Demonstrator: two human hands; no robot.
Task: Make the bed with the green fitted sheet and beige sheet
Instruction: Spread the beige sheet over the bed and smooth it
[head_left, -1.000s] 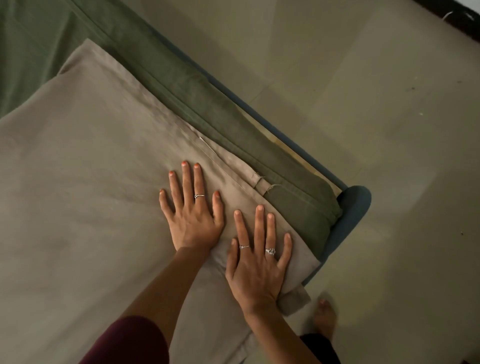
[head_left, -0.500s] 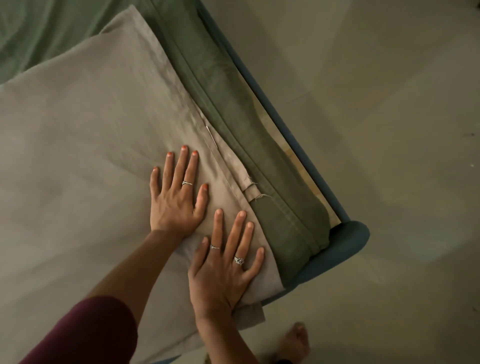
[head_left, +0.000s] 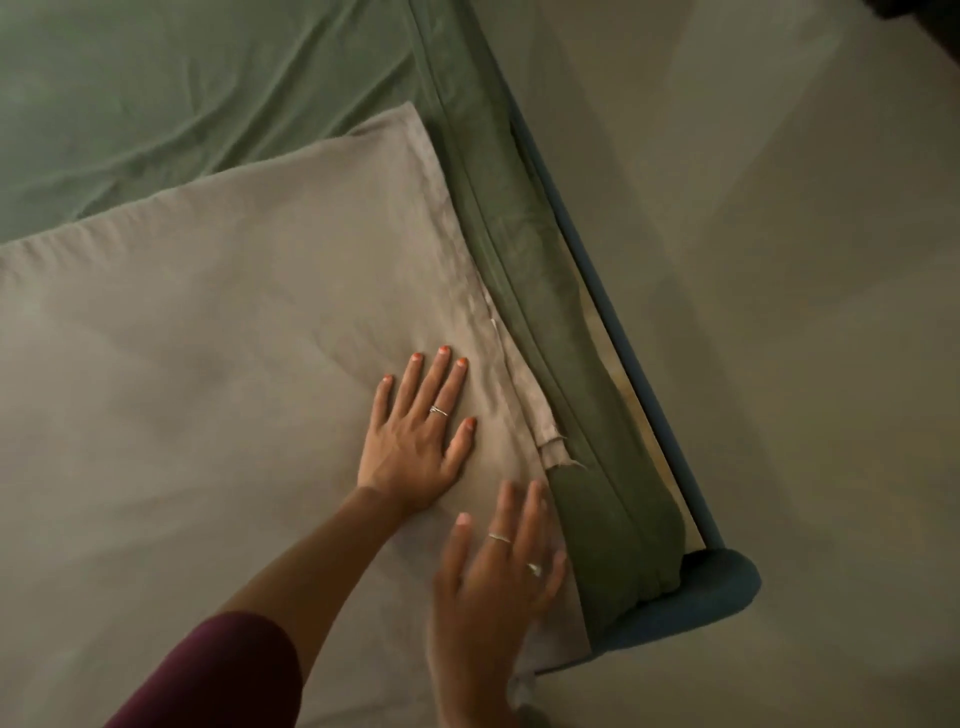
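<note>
The beige sheet (head_left: 208, 364) lies spread over the near part of the bed, its far edge folded across the green fitted sheet (head_left: 182, 93). The green sheet wraps the mattress side (head_left: 498, 260) and corner on the right. My left hand (head_left: 421, 436) lies flat with straight fingers on the beige sheet near its right hem. My right hand (head_left: 493, 587), blurred, rests flat with spread fingers on the beige sheet at the bed's near right corner, beside the green edge.
A blue padded bed frame (head_left: 701, 592) runs along the right side and rounds the corner. Pale floor (head_left: 779, 312) stretches to the right. A strip of wooden slat base (head_left: 628, 395) shows between mattress and frame.
The view has swung left and up, showing more green sheet. Both hands stay flat on the beige sheet; my right hand has slid back toward me along the hem.
</note>
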